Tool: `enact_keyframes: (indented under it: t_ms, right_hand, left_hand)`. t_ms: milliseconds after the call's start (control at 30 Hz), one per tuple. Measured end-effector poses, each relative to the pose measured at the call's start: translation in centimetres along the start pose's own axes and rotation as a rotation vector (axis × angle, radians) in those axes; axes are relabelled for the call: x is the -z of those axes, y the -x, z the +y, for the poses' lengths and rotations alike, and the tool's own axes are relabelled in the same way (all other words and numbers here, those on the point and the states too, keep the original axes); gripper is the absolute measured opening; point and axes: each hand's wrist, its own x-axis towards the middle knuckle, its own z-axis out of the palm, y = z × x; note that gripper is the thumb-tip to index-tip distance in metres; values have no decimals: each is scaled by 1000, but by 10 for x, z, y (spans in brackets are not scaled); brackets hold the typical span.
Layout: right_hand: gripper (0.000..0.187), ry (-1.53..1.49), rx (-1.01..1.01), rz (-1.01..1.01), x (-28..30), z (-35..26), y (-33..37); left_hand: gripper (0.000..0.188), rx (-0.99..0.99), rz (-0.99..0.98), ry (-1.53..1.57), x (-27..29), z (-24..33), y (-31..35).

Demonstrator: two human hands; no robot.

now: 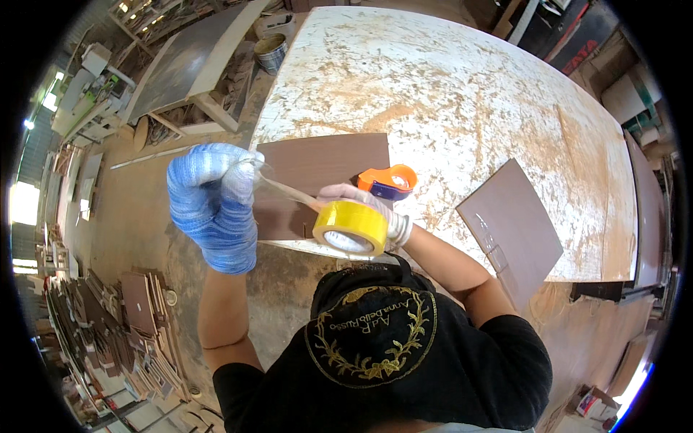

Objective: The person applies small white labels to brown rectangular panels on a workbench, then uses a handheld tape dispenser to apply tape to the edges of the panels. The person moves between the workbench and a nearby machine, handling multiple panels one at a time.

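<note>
At the near edge of the bench [447, 94], the left hand [213, 206], in a blue knit glove, pinches the free end of the clear strip of tape [285, 189], while the right hand [361, 198] grips the yellow roll of packing tape [351, 227]. The strip looks light, limp and sticky, best held by its end. Below lies a brown rectangular panel [317, 169], an orange tape dispenser [390, 180] beside it, another brown panel [512, 224] toward the right edge.
</note>
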Motion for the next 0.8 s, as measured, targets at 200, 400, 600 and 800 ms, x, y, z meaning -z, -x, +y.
enact_keyframes:
  t_ms: [200,400,600,800]
  right_hand:
    - [82,88,63,-58,4,25,48]
    - [63,242,72,86,2,48,37]
    - [35,-301,-56,262,50,33,38]
    - [27,320,136,645,85,44,44]
  left_hand:
    - [13,84,-147,-1,-13,-5,19]
    - [21,183,-88,67,-17,-21,27]
    - [12,329,-48,96,-17,-26,23]
    - [11,307,-92,44,-25,-24,31]
